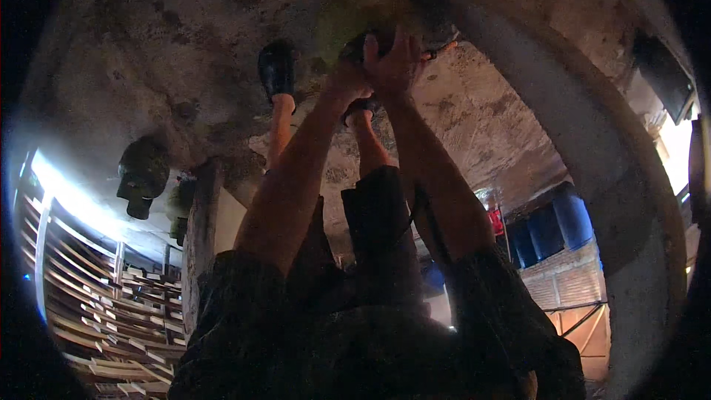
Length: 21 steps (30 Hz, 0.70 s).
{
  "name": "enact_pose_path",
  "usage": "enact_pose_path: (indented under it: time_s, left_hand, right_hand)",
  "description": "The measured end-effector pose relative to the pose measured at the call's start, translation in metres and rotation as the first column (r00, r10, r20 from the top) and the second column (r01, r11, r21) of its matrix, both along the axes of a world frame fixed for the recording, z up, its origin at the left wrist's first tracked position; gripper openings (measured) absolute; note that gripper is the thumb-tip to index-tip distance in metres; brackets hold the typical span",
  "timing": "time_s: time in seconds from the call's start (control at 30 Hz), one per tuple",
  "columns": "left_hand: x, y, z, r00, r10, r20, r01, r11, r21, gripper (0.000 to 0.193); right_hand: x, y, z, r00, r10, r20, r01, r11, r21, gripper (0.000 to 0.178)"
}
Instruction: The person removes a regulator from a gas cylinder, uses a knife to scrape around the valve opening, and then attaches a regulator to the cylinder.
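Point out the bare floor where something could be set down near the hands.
Bare concrete floor lies open left of the left shoe. It is crowded where both hands, left hand and right hand, meet over the right shoe.

Two hands show, the left hand point(346, 78) and the right hand point(395, 65), reaching down together. Two feet in dark shoes stand on the concrete floor point(163, 52): one shoe point(276, 68) at left, another shoe point(363, 48) under the hands. Two blue barrels point(555, 228) stand at right.
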State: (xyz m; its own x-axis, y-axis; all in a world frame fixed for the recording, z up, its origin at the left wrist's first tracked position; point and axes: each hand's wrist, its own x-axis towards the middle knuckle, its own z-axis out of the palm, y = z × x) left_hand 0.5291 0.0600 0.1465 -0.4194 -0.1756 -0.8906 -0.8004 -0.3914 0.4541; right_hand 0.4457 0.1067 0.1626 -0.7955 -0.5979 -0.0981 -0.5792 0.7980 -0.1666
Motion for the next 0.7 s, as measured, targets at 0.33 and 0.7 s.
enact_pose_path:
  time_s: [0.33, 0.7]
  left_hand:
    - [0.009, -0.007, 0.006, 0.991, -0.095, -0.093, 0.071, 0.968, -0.241, 0.033]
    - [0.002, -0.007, -0.005, 0.82, -0.566, 0.089, 0.555, 0.747, -0.367, 0.044]
  right_hand:
    - [-0.006, -0.003, 0.004, 0.977, -0.002, 0.213, 0.012, 0.999, -0.042, 0.067]
    - [-0.01, -0.009, 0.011, 0.96, 0.017, 0.279, 0.024, 0.989, -0.144, 0.066]
